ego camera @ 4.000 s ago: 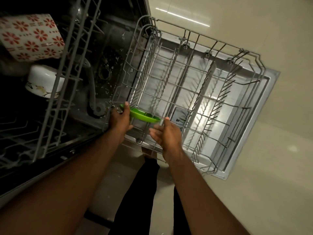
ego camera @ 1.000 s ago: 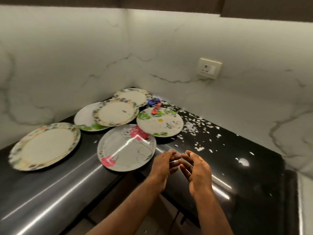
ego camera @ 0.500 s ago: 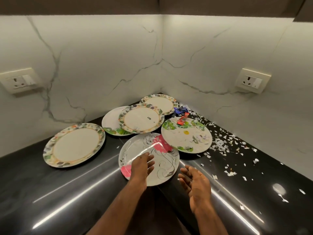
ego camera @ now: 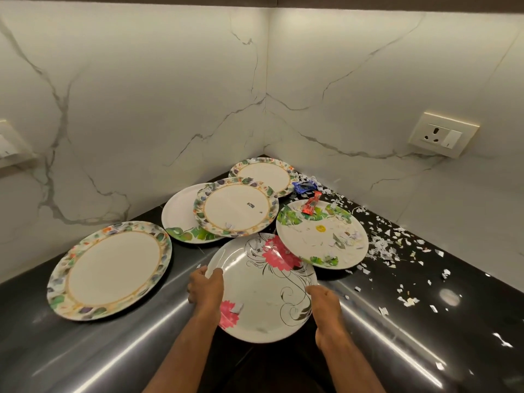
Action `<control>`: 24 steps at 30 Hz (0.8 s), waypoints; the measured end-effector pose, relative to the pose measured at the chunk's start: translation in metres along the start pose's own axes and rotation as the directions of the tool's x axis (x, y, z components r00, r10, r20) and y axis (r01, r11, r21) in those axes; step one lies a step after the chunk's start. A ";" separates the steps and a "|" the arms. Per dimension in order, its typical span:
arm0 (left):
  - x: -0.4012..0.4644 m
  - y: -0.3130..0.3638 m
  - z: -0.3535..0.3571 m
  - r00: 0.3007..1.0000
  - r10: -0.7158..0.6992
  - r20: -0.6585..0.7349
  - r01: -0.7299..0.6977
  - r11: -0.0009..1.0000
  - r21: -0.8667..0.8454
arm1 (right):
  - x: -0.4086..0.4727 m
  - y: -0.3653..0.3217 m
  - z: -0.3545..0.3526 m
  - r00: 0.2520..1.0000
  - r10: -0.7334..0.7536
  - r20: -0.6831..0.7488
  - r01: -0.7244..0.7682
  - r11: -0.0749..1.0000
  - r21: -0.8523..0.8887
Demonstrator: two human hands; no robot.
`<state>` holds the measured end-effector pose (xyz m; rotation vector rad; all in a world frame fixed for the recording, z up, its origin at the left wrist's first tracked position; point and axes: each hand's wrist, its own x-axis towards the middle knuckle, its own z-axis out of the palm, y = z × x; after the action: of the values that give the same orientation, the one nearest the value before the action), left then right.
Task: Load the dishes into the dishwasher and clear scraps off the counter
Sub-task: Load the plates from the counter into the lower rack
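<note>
A white plate with pink flowers (ego camera: 263,290) juts over the counter's inner corner edge. My left hand (ego camera: 205,289) grips its left rim, thumb on top. My right hand (ego camera: 326,309) holds its right rim with curled fingers. A small paper scrap lies on this plate. A green-leaf plate (ego camera: 321,235) carrying scraps and a red wrapper (ego camera: 310,207) sits just behind. Three flower-rimmed plates (ego camera: 109,269) (ego camera: 235,207) (ego camera: 263,173) and a plain leaf plate (ego camera: 175,219) lie further left and back.
Several white paper scraps (ego camera: 382,245) litter the black counter (ego camera: 85,350) to the right. A blue wrapper (ego camera: 304,187) lies by the corner. Marble walls close the back, with a socket (ego camera: 442,134) on the right one.
The view left the dishwasher for the counter. Within the last half second both hands closed on the pink-flower plate's rims, and the plate has slid toward me over the edge.
</note>
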<state>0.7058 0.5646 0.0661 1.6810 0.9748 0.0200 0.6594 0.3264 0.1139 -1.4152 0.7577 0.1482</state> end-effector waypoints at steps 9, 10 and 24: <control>0.010 0.026 -0.015 0.981 0.145 0.129 -0.169 0.965 0.199 | 0.020 0.014 0.004 0.998 0.059 -0.028 -0.060 0.996 -0.069; 0.015 0.025 -0.017 0.981 0.139 0.132 -0.164 0.966 0.198 | 0.021 0.015 0.005 0.997 0.071 -0.030 -0.073 0.994 -0.077; 0.030 0.056 -0.071 0.976 0.109 0.187 -0.141 0.975 0.170 | -0.001 0.005 0.020 0.990 0.115 0.086 -0.095 0.974 -0.205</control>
<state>0.7240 0.6385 0.1233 1.8766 0.7544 -0.1362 0.6639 0.3456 0.1097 -1.5468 0.7532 0.3827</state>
